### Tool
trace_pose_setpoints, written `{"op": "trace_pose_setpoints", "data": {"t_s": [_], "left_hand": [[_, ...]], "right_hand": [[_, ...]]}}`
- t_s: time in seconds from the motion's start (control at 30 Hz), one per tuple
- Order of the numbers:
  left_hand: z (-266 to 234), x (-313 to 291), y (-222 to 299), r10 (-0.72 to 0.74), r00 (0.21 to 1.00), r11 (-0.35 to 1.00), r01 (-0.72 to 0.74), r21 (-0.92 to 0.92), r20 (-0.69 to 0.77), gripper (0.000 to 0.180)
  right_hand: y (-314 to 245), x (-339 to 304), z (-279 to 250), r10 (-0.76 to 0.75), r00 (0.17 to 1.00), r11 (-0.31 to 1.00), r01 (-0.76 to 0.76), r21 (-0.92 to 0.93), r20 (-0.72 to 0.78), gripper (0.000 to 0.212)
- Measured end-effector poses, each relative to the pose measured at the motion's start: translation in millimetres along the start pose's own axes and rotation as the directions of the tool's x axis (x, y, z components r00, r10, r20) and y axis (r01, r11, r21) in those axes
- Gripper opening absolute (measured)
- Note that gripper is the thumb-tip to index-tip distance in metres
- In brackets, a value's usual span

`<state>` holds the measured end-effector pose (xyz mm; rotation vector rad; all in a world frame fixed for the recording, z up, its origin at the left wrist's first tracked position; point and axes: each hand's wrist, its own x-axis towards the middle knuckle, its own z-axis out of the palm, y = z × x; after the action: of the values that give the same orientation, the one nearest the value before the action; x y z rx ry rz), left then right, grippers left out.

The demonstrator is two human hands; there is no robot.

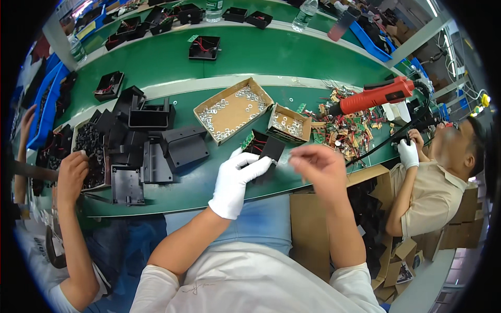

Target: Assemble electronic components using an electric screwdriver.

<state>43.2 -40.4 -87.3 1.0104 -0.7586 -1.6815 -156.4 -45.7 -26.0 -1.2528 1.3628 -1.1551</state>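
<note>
Though near table edge (pixel 188 204), box (pixel 272 148) (in left hand (pixel 236 180)), room leftward

No words or numbers can be read plainly. Near 12 o'clock, a clear bottle (pixel 213 17) carries a green-and-white label (pixel 214 5), its print too small to make out; toward 1 o'clock, a second bottle (pixel 304 19) is just as illegible. At 8 o'clock, dark lettering (pixel 36 250) on a co-worker's pale shirt (pixel 44 279) is too blurred to tell. At 2 o'clock, the red power tool (pixel 373 98) shows a dark patch (pixel 395 96) with nothing legible on it.
</note>
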Motion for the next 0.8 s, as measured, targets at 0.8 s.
{"op": "trace_pose_setpoints", "data": {"t_s": [0.8], "left_hand": [[-12.4,-0.1,10.4,0.045,0.996,0.994,-0.052,0.092,0.079,0.019]], "right_hand": [[4.7,-19.4,37.9,-0.458,0.878,0.721,0.458,-0.520,0.139,0.027]]}}
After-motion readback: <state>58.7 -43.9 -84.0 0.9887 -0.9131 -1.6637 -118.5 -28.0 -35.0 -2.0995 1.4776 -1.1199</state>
